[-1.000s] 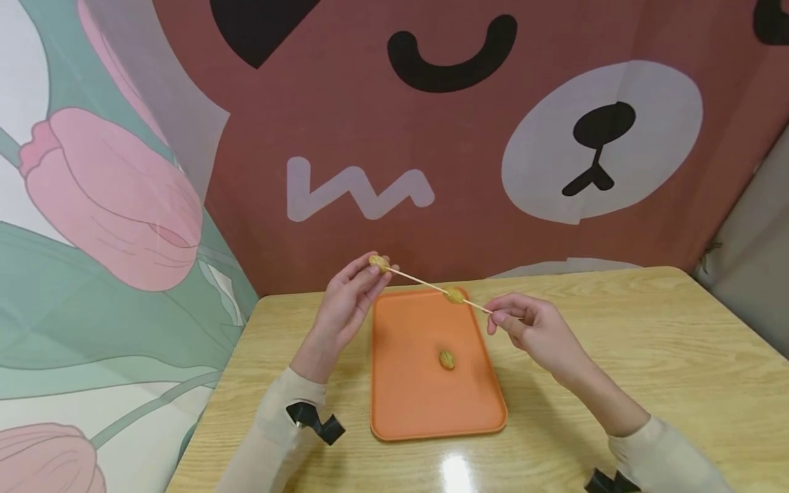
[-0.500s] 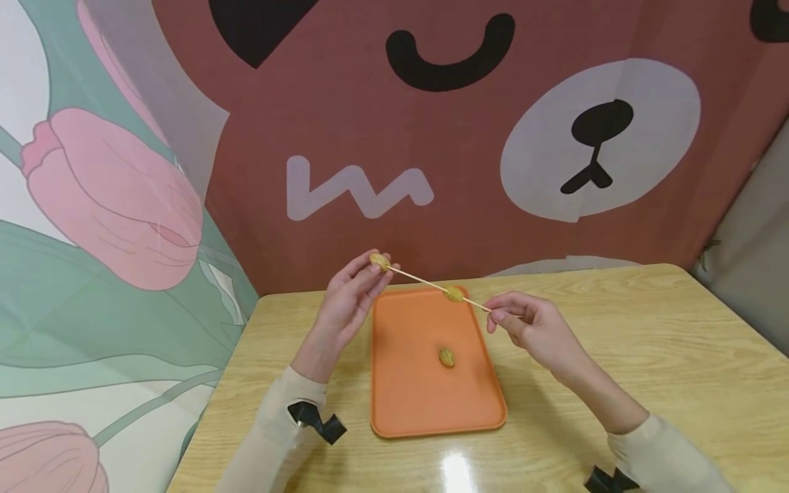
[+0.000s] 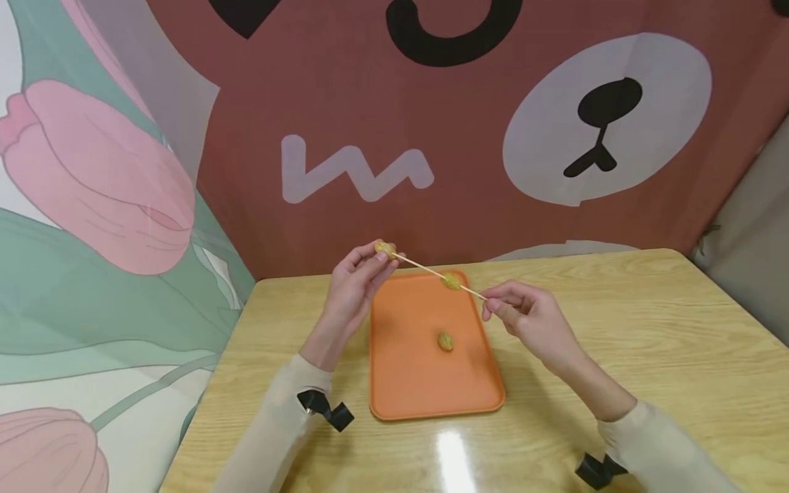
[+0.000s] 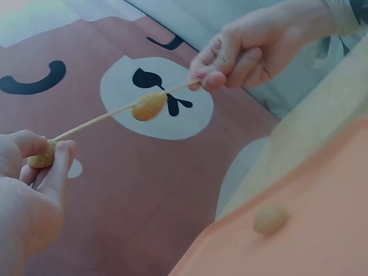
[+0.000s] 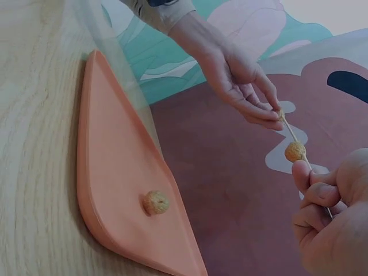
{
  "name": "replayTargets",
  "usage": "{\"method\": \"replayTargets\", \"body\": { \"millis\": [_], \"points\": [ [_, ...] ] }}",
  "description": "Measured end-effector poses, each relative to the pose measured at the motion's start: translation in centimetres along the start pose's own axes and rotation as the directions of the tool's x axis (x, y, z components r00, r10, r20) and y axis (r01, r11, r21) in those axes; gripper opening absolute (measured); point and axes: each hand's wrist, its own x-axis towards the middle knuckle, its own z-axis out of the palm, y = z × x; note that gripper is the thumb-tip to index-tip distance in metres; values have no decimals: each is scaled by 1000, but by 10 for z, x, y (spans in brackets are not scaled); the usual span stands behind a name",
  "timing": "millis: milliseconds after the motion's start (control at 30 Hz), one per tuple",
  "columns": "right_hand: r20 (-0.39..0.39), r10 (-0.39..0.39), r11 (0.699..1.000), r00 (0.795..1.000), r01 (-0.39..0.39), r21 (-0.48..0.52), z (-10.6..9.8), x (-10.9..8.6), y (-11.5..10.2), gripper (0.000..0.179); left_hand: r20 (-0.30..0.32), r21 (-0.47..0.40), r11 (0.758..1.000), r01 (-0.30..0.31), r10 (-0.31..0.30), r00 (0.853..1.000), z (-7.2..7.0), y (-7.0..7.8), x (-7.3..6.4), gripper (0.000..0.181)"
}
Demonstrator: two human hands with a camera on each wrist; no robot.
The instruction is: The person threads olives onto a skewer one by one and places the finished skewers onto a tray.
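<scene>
A thin wooden skewer (image 3: 419, 265) slants down from left to right between the two hands, above the tray. My left hand (image 3: 351, 287) pinches a small yellow-brown oval piece, perhaps preserved fruit (image 3: 385, 249), at the skewer's left end. Whether the tip passes through that piece is hidden by the fingers. A second similar piece (image 4: 149, 107) is threaded partway along the skewer, apart from both hands. My right hand (image 3: 536, 322) grips the skewer's other end between thumb and fingers. One more oval piece (image 3: 445, 342) lies on the orange tray (image 3: 407, 383), below the hands.
The tray lies on a light wood-grain table (image 3: 647, 329). Behind the table's far edge stands a cloth backdrop (image 3: 481, 226) with a bear print, and a tulip print (image 3: 111, 178) covers the left side. Black wrist mounts (image 3: 327, 409) sit on the sleeves.
The head view has tilted down, so the tray and hands appear higher. The left hand's piece looks slightly nearer the threaded one. Both hands keep their holds.
</scene>
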Motion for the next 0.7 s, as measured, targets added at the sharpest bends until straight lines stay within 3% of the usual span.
{"method": "replayTargets", "body": {
  "millis": [267,433,700],
  "points": [
    [-19,0,998,1000,1,60,10,-1,10,15,-14,61,995,-84,85,996,3,-9,0,32],
    [-14,12,995,1000,-10,99,18,-1,11,14,17,81,992,-94,93,996,7,-13,-1,19],
    [-51,38,994,998,-33,105,20,-2,9,16,7,140,987,-79,78,997,9,-25,-6,16]
  ]
}}
